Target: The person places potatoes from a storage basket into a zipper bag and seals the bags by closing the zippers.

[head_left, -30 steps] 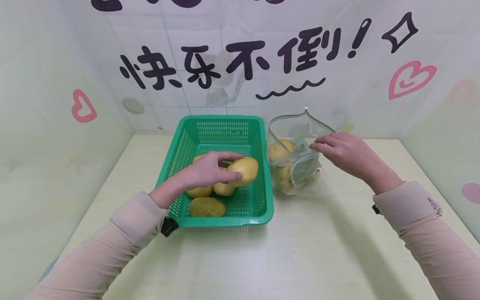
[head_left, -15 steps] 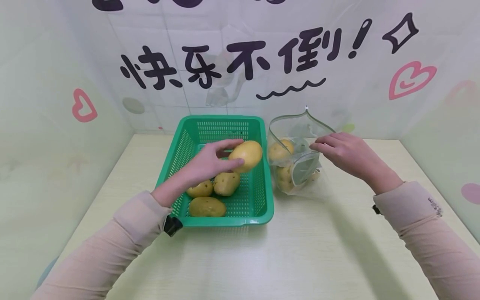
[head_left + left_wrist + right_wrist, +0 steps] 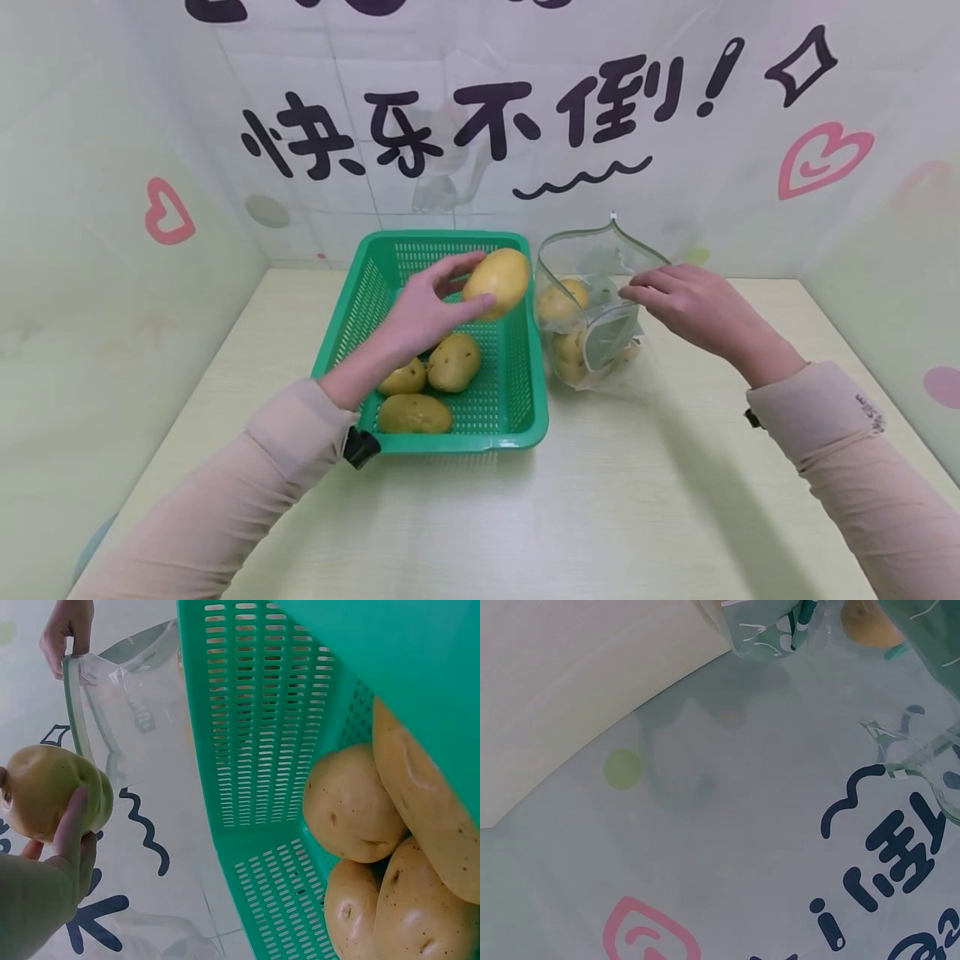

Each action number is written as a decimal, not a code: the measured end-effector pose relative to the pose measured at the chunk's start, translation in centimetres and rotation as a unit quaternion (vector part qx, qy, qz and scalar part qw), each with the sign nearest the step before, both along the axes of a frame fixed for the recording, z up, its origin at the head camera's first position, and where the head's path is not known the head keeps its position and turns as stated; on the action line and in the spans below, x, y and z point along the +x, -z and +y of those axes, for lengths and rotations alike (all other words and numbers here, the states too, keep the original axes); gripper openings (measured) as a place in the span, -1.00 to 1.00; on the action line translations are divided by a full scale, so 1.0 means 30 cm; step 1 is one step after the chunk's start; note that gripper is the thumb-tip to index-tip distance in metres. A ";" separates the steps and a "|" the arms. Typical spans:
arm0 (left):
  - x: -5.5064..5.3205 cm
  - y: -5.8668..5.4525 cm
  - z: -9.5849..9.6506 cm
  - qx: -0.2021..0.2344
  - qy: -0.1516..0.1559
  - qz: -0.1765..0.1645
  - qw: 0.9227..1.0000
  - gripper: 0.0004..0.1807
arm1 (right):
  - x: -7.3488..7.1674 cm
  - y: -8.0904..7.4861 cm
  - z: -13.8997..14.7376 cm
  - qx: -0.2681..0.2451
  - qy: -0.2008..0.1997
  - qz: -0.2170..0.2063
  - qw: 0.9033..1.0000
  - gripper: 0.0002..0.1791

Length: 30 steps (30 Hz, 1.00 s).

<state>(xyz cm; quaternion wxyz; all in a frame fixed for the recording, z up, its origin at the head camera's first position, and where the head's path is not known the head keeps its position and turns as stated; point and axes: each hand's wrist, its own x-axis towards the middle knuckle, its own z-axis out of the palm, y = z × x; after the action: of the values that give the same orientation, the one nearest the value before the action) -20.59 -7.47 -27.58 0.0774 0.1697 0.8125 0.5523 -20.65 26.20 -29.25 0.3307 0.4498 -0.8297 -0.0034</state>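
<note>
My left hand (image 3: pixel 423 312) grips a yellow potato (image 3: pixel 498 283) between thumb and fingers, raised over the right back part of a green plastic basket (image 3: pixel 538 408). In the left wrist view that potato (image 3: pixel 49 791) is level with the mouth of a clear zip bag (image 3: pixel 142 712). My right hand (image 3: pixel 693 307) pinches the right edge of the bag's mouth, holding it wide. Several potatoes (image 3: pixel 564 300) sit inside the bag, which stands upright right beside the basket. More potatoes (image 3: pixel 453 362) lie in the basket's near left part, some partly hidden by my left arm.
Basket and bag stand on a pale wooden table (image 3: pixel 600 500). Behind them rises a white sheet (image 3: pixel 480 192) with black characters and pink hearts. Similar walls close off both sides. The basket's right wall (image 3: pixel 521 367) lies between its potatoes and the bag.
My left hand has lifted the potato up from among the others and carried it toward the back and slightly right. My right hand and the bag have stayed put.
</note>
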 end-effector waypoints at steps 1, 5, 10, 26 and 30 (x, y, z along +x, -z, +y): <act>-0.001 -0.001 0.005 0.003 -0.002 0.001 1.000 -0.36 | 0.001 0.000 0.000 0.000 0.000 0.000 1.000 -0.56; -0.004 -0.003 0.023 0.019 -0.003 0.008 1.000 -0.37 | 0.003 0.003 0.000 0.000 0.000 -0.001 1.000 -0.56; -0.008 -0.005 0.049 0.043 -0.010 0.012 0.999 -0.37 | 0.000 0.007 0.001 -0.001 -0.002 0.000 1.000 -0.56; -0.040 -0.033 0.165 0.117 -0.023 0.013 0.993 -0.37 | -0.001 0.005 0.005 -0.007 -0.013 0.004 1.000 -0.57; -0.047 -0.042 0.197 0.113 -0.026 0.023 0.993 -0.37 | -0.001 0.004 0.007 -0.006 -0.012 0.002 1.000 -0.56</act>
<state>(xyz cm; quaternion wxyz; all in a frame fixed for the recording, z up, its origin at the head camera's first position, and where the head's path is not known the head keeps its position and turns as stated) -22.01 -1.55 -26.33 0.0246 0.1688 0.7506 0.6383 -20.69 26.40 -29.38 0.3346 0.4580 -0.8236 0.0048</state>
